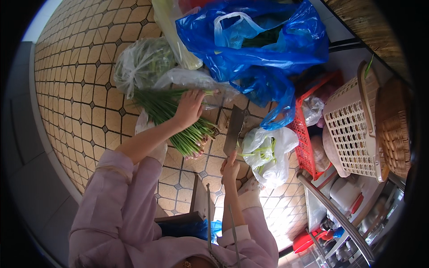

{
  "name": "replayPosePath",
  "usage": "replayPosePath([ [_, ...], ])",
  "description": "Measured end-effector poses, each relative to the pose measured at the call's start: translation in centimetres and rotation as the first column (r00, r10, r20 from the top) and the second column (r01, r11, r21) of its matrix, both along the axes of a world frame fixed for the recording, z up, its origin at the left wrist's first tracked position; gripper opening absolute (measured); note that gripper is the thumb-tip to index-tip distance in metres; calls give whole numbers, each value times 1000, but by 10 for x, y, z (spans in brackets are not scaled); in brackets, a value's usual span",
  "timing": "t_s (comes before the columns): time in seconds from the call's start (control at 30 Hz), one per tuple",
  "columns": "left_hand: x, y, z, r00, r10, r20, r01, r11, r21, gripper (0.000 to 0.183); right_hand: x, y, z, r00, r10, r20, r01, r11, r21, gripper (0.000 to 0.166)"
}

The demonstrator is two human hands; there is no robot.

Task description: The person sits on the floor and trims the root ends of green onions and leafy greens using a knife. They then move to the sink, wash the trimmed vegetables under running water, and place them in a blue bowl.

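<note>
A large bunch of scallions lies fanned out on the tiled floor. Its pale root ends point towards me and to the right. My left hand is curled over a few stalks at the bunch's far side, and their root ends stick out past my fingertips. In my right hand is the handle of a cleaver. Its broad blade points away from me, just above or on the floor; I cannot tell which. Right of the blade, a white plastic bag holds pale green stems.
Beyond the scallions are a tied clear bag of greens and a big blue plastic bag. A red plastic basket, a cream perforated basket and a wicker basket stand at right. A metal rail runs at lower right.
</note>
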State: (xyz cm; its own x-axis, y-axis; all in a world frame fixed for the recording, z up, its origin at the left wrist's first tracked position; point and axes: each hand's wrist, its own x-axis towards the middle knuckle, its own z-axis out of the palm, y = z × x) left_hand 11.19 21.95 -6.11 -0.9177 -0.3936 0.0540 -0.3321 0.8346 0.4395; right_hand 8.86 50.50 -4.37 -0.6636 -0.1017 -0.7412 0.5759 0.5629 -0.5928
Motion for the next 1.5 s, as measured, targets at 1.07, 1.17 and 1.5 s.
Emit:
replayPosePath([
  [1.07,6,54,-35,900,-397,182,415,907,-75,25,14,18,1,975,219,-36,-208,957,200,78],
  [1.17,9,53,-36,896,-401,193,418,907,-57,26,17,20,-4,972,234,-32,-224,955,194,78],
  [1.5,-1,49,-32,908,-405,108,412,910,-52,10,-10,35,-25,958,251,140,-270,952,141,79],
])
